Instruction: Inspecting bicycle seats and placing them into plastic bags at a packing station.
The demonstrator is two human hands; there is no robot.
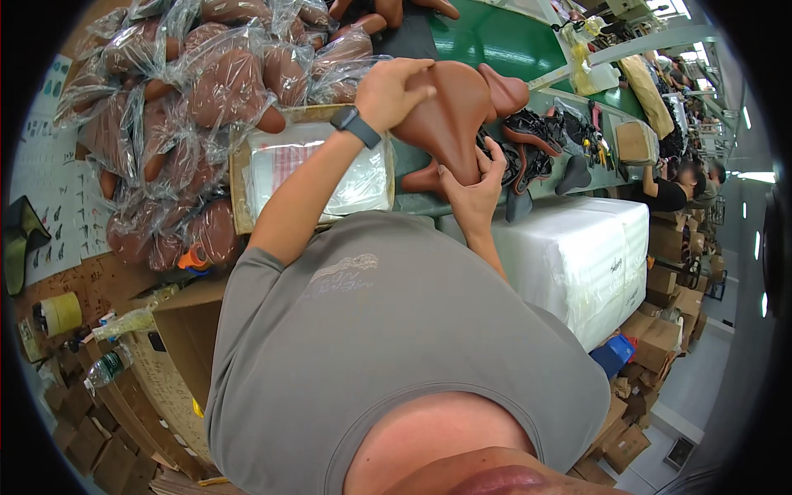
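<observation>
A brown bicycle saddle [452,107] is held up in front of me, its wide end away from me and its narrow nose toward me. My left hand [394,92] grips the wide end at its left edge, thumb on top. Around the nose, my right hand [476,191] is closed, with thumb and fingers on either side. Further brown saddles lie just behind, one [505,89] to the right and one [422,179] to the left of the nose. Below my left forearm sits an open carton [241,186] with clear plastic bags [330,177] in it.
Many plastic-wrapped brown saddles [227,87] are heaped on the left. To the right are black saddle undersides [532,132], a large white wrapped block [577,256] and a small carton [635,142]. A green belt [495,37] runs behind. Orange-handled scissors [195,257] lie at left. Another person [672,191] works far right.
</observation>
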